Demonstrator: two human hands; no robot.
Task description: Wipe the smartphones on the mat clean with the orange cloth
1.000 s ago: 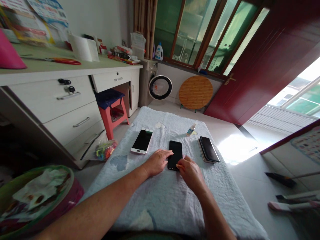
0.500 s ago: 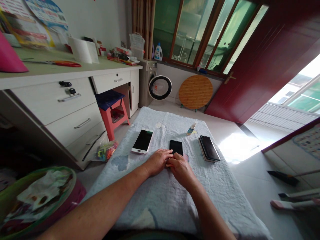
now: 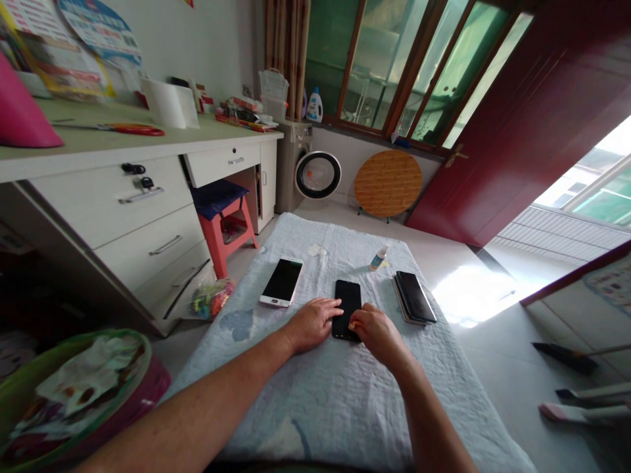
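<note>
A black phone lies face up on the cloth-covered table. My left hand rests at its left side, fingers stretched out with the tips on the screen edge. My right hand is closed over the lower right of the screen, fingertips pinched on a small pale thing too hidden to name. To the left lies a white-framed phone. On the right a dark phone sits on top of another flat item. A small spray bottle stands beyond the black phone.
A desk with drawers runs along the left, with a red stool partly beneath it. A waste bin is at the lower left. A washing machine with its door open and a round wooden board are at the back.
My right hand has moved right, from beside my left fingers to the phone's right side, uncovering the lower screen. My left hand stays at the left edge. The view has shifted slightly.
</note>
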